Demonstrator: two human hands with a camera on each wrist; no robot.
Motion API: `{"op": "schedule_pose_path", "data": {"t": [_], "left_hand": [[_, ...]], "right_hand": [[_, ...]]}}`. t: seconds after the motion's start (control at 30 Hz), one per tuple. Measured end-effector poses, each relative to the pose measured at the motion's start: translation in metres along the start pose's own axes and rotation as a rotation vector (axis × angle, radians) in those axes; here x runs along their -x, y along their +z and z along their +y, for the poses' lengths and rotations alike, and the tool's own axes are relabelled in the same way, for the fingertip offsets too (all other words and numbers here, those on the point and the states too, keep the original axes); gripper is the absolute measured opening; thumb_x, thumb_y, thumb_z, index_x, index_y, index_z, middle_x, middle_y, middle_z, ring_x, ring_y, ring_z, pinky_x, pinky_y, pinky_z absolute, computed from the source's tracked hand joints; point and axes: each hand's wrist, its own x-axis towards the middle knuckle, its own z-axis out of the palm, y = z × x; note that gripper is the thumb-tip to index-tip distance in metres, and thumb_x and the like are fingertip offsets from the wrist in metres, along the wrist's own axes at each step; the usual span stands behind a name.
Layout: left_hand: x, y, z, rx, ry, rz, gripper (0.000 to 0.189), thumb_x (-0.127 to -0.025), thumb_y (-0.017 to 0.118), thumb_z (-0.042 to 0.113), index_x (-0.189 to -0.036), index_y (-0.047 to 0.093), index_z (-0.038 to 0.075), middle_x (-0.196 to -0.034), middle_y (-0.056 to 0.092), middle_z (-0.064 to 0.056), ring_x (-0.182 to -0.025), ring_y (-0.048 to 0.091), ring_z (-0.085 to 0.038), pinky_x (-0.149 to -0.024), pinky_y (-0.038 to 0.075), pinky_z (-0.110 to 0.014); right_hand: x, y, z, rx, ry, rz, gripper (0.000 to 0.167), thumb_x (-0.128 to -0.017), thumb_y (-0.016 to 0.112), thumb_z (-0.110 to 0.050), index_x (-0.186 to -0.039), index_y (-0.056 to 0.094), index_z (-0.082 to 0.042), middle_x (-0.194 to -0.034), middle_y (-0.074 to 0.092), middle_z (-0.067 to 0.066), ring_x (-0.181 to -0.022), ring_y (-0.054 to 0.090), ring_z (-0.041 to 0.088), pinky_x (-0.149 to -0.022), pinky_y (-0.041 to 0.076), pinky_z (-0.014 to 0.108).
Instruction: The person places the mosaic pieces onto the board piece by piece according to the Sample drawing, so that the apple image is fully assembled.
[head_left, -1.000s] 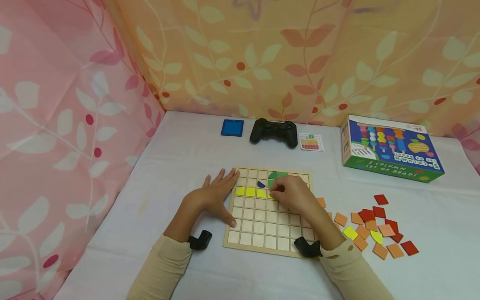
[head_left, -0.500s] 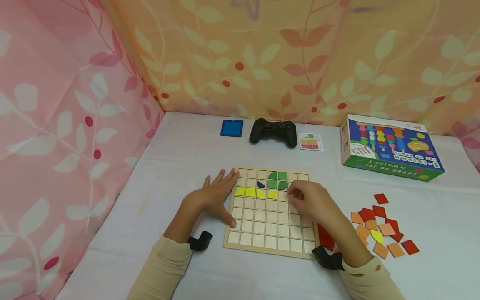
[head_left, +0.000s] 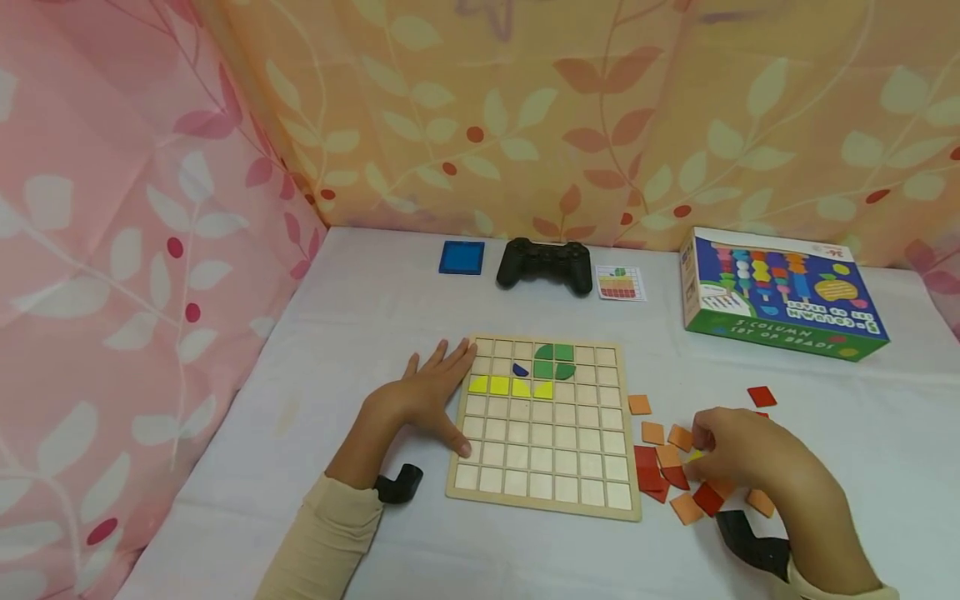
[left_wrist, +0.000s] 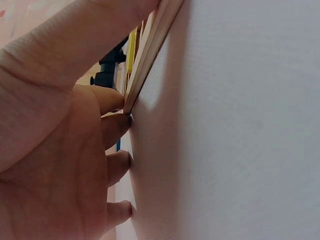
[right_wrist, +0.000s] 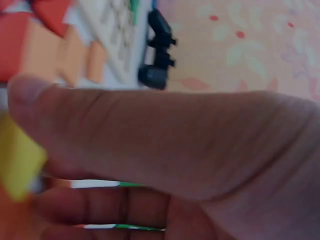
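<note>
A wooden grid board (head_left: 551, 458) lies flat on the white table, with green, yellow and dark blue tiles in its upper cells. My left hand (head_left: 416, 408) rests spread against the board's left edge, thumb and fingertips touching it; the left wrist view shows the fingers (left_wrist: 119, 167) at the frame's side. To the right of the board, my right hand (head_left: 757, 454) is down among loose tiles, pinching a yellow tile (head_left: 696, 456) between thumb and fingers. That yellow tile (right_wrist: 20, 157) looks large and blurred in the right wrist view. The hand hides part of the pile.
Loose orange tiles (head_left: 652, 432) and red tiles (head_left: 647, 471) lie beside the board's right edge. Along the back stand a blue square tray (head_left: 461, 257), a black game controller (head_left: 544, 265), a small pattern card (head_left: 621, 283) and a boxed bead set (head_left: 783, 292).
My right hand has left the board and moved right to the loose tiles, where it now pinches a yellow tile. The yellow row's fourth tile is uncovered. My left hand stays put.
</note>
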Motion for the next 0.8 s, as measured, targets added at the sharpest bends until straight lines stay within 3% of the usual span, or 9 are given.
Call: {"op": "schedule_pose_path", "data": {"t": [0.23,0.37,0.63,0.8], "left_hand": [[0.001,-0.001,0.000,0.006,0.012,0.001,0.145,-0.056,0.094,0.058,-0.163,0.004,0.017,-0.167,-0.005,0.000,-0.151,-0.013,-0.027,-0.117,-0.006,-0.059],[0.001,-0.002,0.001,0.003,0.014,0.000,0.145,-0.056,0.094,0.057,-0.163,0.004,0.017,-0.167,-0.004,0.000,-0.152,-0.012,-0.027,-0.117,-0.006,-0.059],[-0.001,0.000,-0.001,-0.003,-0.003,-0.009,0.147,-0.056,0.093,0.059,-0.162,0.001,0.020,-0.166,-0.007,0.003,-0.151,-0.014,-0.025,-0.118,-0.007,-0.057],[0.000,0.000,0.000,0.000,-0.003,-0.001,0.147,-0.055,0.094,0.059,-0.162,0.002,0.018,-0.167,-0.006,0.001,-0.151,-0.013,-0.026,-0.117,-0.007,-0.058]], "right_hand": [[0.002,0.014,0.007,-0.010,-0.068,0.066,0.030,-0.074,0.089,-0.022,-0.086,0.063,-0.010,-0.073,0.051,0.003,-0.071,0.049,0.020,-0.060,0.042,0.035],[0.004,0.018,0.011,-0.037,-0.100,0.113,0.028,-0.080,0.085,-0.019,-0.089,0.060,-0.012,-0.073,0.052,0.002,-0.070,0.049,0.019,-0.059,0.042,0.034],[-0.001,0.020,0.002,-0.100,-0.268,0.394,0.022,-0.084,0.082,-0.012,-0.099,0.065,-0.013,-0.080,0.061,-0.004,-0.075,0.054,0.018,-0.061,0.048,0.027],[-0.008,0.015,-0.015,-0.109,-0.347,0.437,0.026,-0.087,0.077,-0.004,-0.111,0.068,-0.009,-0.092,0.067,-0.001,-0.081,0.057,0.018,-0.069,0.052,0.030]]}}
